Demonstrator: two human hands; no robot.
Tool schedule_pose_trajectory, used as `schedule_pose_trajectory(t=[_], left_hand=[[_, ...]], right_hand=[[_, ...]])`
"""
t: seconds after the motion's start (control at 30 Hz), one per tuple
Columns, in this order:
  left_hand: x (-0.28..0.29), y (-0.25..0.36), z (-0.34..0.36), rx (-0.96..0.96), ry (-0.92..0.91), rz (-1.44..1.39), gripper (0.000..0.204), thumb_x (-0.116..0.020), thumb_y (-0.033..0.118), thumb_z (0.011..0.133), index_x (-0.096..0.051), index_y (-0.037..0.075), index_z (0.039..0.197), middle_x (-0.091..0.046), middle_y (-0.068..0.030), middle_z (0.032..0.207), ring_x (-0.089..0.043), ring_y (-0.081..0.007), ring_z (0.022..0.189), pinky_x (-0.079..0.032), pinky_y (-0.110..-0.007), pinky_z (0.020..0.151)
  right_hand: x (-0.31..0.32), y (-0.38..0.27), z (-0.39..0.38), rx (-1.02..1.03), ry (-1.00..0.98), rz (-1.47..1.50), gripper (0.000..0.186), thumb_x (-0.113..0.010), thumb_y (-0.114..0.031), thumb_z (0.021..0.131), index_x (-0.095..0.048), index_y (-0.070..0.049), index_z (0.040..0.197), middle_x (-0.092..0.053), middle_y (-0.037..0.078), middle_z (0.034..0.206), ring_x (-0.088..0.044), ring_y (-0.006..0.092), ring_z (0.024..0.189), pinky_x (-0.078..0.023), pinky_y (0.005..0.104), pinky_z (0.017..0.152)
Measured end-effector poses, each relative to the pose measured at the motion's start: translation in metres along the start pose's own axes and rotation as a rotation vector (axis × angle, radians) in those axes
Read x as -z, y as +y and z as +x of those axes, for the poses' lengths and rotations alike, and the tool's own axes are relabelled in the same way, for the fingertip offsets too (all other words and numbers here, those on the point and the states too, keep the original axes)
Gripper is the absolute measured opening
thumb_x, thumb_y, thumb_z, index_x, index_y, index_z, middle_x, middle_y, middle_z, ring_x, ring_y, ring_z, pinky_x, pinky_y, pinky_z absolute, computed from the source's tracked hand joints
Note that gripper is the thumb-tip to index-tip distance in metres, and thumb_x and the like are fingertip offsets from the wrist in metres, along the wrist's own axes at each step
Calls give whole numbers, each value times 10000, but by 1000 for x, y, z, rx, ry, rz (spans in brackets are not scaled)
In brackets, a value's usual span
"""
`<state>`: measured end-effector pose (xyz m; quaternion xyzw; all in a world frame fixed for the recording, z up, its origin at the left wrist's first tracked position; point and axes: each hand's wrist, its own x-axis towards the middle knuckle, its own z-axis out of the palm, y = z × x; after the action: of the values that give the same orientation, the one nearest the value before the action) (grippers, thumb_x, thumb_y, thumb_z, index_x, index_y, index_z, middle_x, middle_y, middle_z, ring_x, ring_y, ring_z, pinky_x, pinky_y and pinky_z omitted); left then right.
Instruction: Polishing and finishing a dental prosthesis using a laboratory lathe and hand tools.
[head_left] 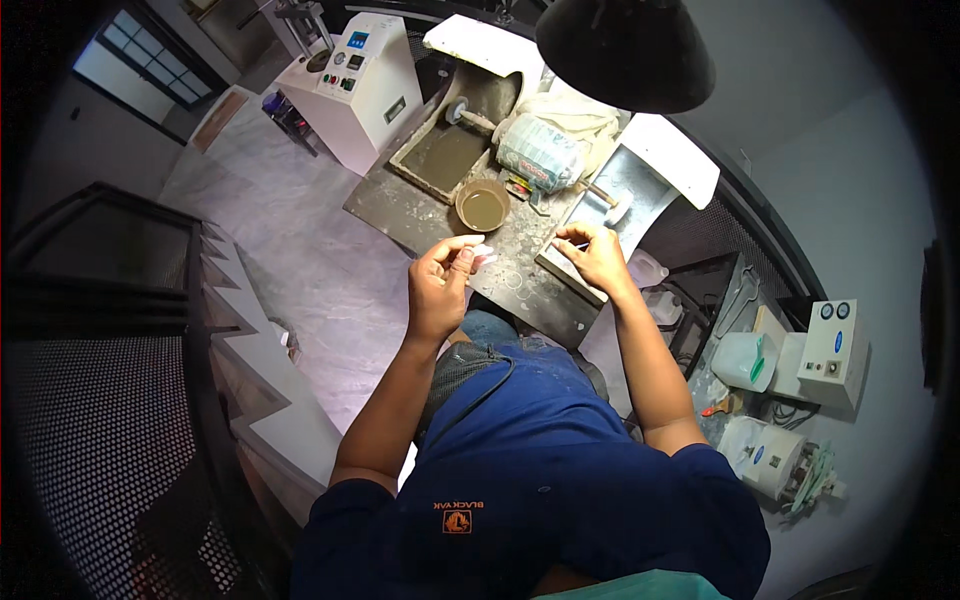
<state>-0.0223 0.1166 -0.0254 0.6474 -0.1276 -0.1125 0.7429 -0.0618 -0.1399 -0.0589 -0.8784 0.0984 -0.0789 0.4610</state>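
In the head view, clamped between thumb and fingers of the left hand (442,285): a small pale pinkish piece (484,255), held up over the near part of the dark, grimy tabletop (520,305), seen just below a round brown bowl (459,208) of murky liquid. At the near left corner of the right tray (575,281), the right hand (597,258), fingers curled and thumb close to the fingertips; impossible to tell whether clamped on something or merely bent, or whether touching the tray's rim. Between the two hands, pale ring marks on the tabletop. Behind the bowl, a motor (540,152) wrapped in printed plastic; off its left end, a small wheel (456,110) over the left tray (418,183) of grey-brown slurry; off its right end, a pale wheel (617,211) over the right tray. Behind the motor, a crumpled cream cloth (590,110). Overhead, a black lampshade (628,50). Beyond the left tray, a white machine (375,95) with a control panel; well apart to the right, a white unit (832,350) with two round gauges, near a translucent container (738,360).
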Motion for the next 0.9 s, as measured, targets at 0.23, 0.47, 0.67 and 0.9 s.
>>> schedule_pose_trajectory(t=[0.23, 0.47, 0.67, 0.9], left_hand=[[5, 5, 7, -294, 113, 328, 120, -614, 53, 918, -670, -4, 1007, -684, -107, 900, -663, -213, 824, -511, -318, 749], [4, 21, 18, -414, 140, 510, 131, -600, 60, 936, -662, -18, 1022, -676, -96, 916, -651, -180, 852, -499, -284, 790], [-10, 28, 22, -472, 133, 443, 140, -649, 28, 877, -665, 2, 1013, -671, -116, 884, -652, -253, 809, -509, -326, 728], [-23, 37, 11, -530, 79, 499, 293, -638, 37, 906, -580, -8, 1190, -656, -101, 905, -649, -182, 840, -512, -300, 790]], right_hand=[[-7, -20, 4, -72, -227, 150, 213, -744, -184, 844, -715, -8, 960, -722, 72, 840, -651, 109, 743, -530, 276, 700], [7, -78, 7, 49, -397, 642, 429, -706, -16, 859, -571, -61, 1264, -661, 34, 973, -604, 80, 883, -503, 235, 793], [14, -93, 11, 54, -340, 609, 468, -714, -47, 859, -545, -61, 1295, -662, 41, 979, -600, 78, 849, -510, 233, 768], [7, -101, 3, 32, -371, 707, 209, -702, -85, 880, -673, -17, 1076, -666, 22, 891, -599, 74, 777, -500, 225, 711]])
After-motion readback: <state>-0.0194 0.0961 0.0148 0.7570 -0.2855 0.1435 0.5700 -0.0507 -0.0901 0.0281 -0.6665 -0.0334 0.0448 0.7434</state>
